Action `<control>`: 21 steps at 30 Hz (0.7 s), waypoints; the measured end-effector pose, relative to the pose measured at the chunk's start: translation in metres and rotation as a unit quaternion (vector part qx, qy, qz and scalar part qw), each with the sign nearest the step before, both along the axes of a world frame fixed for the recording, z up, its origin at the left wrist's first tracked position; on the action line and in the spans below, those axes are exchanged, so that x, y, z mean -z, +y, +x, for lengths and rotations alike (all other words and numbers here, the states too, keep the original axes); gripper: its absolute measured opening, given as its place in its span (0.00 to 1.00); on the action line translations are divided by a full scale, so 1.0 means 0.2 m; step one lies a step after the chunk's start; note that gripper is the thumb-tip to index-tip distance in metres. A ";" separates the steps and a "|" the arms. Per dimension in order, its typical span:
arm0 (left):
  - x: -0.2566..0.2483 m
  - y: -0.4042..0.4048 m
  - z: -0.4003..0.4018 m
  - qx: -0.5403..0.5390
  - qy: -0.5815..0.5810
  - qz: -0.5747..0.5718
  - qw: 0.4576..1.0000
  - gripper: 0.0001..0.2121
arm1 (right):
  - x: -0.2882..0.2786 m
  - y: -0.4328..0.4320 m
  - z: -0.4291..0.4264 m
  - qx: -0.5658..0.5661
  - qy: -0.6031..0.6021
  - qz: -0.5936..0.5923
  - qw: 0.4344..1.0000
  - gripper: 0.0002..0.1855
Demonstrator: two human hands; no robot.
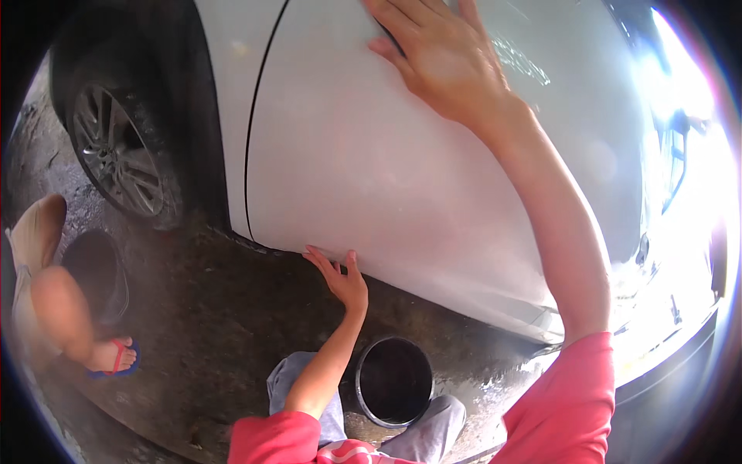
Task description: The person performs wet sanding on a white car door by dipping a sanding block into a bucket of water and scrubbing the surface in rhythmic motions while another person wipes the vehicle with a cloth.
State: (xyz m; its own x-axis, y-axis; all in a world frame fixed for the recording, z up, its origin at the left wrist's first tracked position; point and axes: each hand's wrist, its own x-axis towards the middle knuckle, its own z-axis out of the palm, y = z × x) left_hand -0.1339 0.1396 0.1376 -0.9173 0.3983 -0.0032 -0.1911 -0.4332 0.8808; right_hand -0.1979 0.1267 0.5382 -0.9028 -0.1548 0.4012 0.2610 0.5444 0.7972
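A white car's body panel (394, 174) fills the middle of the head view, with wet streaks shining near its top. My right hand (452, 58) lies spread against the upper part of the panel, over a dark slot or edge; whether something thin is under the palm cannot be told. Lower down, my left hand (346, 282) touches the panel's bottom edge with its fingers apart and nothing visible in it. Between my knees stands a black bucket (394, 383), its inside dark.
A car wheel (116, 151) is at the upper left within a dark wheel arch. Another person's bent leg and foot in a flip-flop (119, 356) are at the left, beside a dark bucket (95, 272). The ground (220, 325) is wet. Bright glare covers the right side.
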 end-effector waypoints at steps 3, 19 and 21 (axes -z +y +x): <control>0.03 -0.02 -0.09 -0.011 0.002 0.002 1.000 0.44 | 0.13 0.04 0.33 0.069 0.010 0.014 0.997 0.39; 0.00 -0.08 -0.15 0.025 0.004 -0.015 1.000 0.49 | 0.53 0.06 0.28 0.063 -0.018 0.002 0.998 0.39; 0.00 -0.09 -0.13 0.030 0.017 -0.013 0.999 0.49 | 0.54 0.07 0.47 0.078 -0.077 0.018 0.994 0.38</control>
State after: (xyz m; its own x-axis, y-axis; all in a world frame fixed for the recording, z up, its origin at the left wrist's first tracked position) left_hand -0.1604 0.1214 0.1378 -0.8912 0.4534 0.0159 -0.1867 -0.3985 0.8980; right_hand -0.1035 0.1415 0.4302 -0.9674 -0.0197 0.2526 0.2128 0.4780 0.8522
